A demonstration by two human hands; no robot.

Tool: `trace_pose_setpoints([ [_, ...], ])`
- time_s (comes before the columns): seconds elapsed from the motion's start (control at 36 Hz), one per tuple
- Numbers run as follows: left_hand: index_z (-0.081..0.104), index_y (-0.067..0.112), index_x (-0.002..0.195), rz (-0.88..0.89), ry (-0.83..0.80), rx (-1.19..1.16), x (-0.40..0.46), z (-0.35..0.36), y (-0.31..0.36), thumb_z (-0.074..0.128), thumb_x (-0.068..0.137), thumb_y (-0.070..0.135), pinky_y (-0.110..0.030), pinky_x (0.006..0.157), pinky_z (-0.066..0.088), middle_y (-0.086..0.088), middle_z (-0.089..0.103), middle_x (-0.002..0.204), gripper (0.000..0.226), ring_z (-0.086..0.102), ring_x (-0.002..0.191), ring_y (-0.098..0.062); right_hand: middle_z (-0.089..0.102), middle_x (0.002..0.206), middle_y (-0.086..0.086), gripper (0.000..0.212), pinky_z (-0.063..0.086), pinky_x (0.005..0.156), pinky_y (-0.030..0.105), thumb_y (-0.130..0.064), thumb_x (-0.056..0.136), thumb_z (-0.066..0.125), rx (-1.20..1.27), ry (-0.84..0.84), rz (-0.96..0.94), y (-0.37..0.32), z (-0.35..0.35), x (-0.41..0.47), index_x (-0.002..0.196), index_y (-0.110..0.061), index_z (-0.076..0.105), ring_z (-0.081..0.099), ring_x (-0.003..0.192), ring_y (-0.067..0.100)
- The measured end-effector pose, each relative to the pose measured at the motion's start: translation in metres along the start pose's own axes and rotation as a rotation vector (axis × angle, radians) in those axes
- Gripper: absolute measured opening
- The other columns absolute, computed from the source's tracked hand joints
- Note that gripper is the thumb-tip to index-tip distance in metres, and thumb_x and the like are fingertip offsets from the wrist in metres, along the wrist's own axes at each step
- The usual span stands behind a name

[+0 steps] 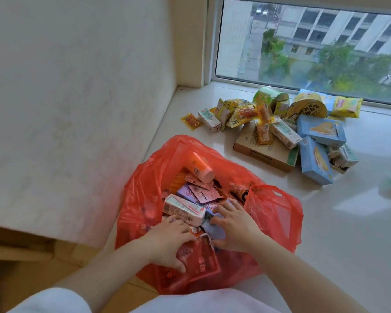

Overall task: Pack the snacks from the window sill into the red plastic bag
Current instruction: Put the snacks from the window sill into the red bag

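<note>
From your head camera, the red plastic bag point(269, 213) sits open and crinkled on the glossy white window sill point(325, 222), thin enough that packets show through its film. Inside lie a smooth orange tube point(200, 167), flat pink sachets point(203, 193) and a small rectangular pink drink carton point(183, 208). Your left hand point(169, 240) reaches into the bag with fingers spread and bent over the wrappers, its thumb pressing the bag's near wall; your right hand point(233, 224) lies beside it, fingers splayed on a lilac packet. Neither clearly grips anything. The remaining snacks point(280, 125) are heaped well apart by the window: blue cardboard boxes point(318, 143), a flat brown carton point(264, 152), yellow foil packets.
</note>
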State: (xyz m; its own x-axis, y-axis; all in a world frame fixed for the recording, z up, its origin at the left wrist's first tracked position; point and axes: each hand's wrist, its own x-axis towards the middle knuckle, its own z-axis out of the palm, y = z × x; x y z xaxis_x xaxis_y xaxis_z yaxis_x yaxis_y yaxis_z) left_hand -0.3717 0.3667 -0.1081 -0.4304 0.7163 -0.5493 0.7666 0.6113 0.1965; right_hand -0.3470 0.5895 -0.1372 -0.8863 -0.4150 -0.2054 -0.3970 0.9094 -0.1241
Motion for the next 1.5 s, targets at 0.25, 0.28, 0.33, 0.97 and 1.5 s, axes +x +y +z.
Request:
trace_pose_setpoints([
  [0.25, 0.06, 0.024, 0.102, -0.027, 0.142, -0.231, -0.009, 0.008, -0.002, 0.045, 0.096, 0.03, -0.029, 0.116, 0.014, 0.01, 0.056, 0.119, 0.017, 0.043, 0.119, -0.01, 0.062, 0.104, -0.008, 0.045, 0.048, 0.091, 0.036, -0.064, 0.069, 0.048, 0.014, 0.0, -0.063, -0.005, 0.006, -0.015, 0.1, -0.035, 0.061, 0.059, 0.101, 0.017],
  [0.28, 0.057, 0.025, 0.097, -0.054, 0.148, -0.325, -0.011, 0.006, 0.0, 0.043, 0.097, 0.028, -0.029, 0.114, 0.02, 0.009, 0.059, 0.108, 0.015, 0.049, 0.109, -0.011, 0.062, 0.102, -0.009, 0.041, 0.05, 0.088, 0.035, -0.061, 0.069, 0.05, 0.002, 0.011, -0.049, -0.004, 0.007, -0.015, 0.1, -0.035, 0.062, 0.06, 0.099, 0.016],
  [0.33, 0.049, 0.029, 0.083, -0.106, 0.154, -0.515, -0.015, 0.003, 0.001, 0.041, 0.097, 0.025, -0.033, 0.095, 0.039, 0.007, 0.057, 0.09, 0.017, 0.051, 0.088, -0.011, 0.064, 0.099, -0.01, 0.033, 0.052, 0.083, 0.034, -0.053, 0.072, 0.049, -0.015, 0.04, -0.019, -0.004, 0.008, -0.016, 0.096, -0.036, 0.065, 0.063, 0.095, 0.015],
  [0.97, 0.056, 0.024, 0.114, -0.18, 0.141, -0.058, 0.027, -0.04, 0.023, 0.045, 0.094, 0.038, -0.033, 0.072, 0.041, 0.001, 0.058, 0.114, 0.027, 0.057, 0.101, -0.024, 0.061, 0.095, -0.005, 0.031, 0.045, 0.078, 0.033, -0.023, 0.069, 0.071, 0.003, 0.003, 0.091, 0.022, -0.009, -0.003, 0.099, -0.028, 0.067, 0.059, 0.093, 0.02],
  [1.5, 0.065, 0.027, 0.102, -0.484, 0.431, -0.396, 0.185, -0.192, -0.079, 0.051, 0.088, 0.039, -0.033, 0.081, 0.05, 0.001, 0.064, 0.109, 0.022, 0.059, 0.099, -0.021, 0.048, 0.127, 0.003, 0.041, 0.039, 0.094, 0.036, -0.03, 0.091, 0.045, 0.097, 0.089, 0.458, 0.158, -0.076, 0.105, 0.131, -0.023, 0.047, 0.04, 0.119, 0.024],
])
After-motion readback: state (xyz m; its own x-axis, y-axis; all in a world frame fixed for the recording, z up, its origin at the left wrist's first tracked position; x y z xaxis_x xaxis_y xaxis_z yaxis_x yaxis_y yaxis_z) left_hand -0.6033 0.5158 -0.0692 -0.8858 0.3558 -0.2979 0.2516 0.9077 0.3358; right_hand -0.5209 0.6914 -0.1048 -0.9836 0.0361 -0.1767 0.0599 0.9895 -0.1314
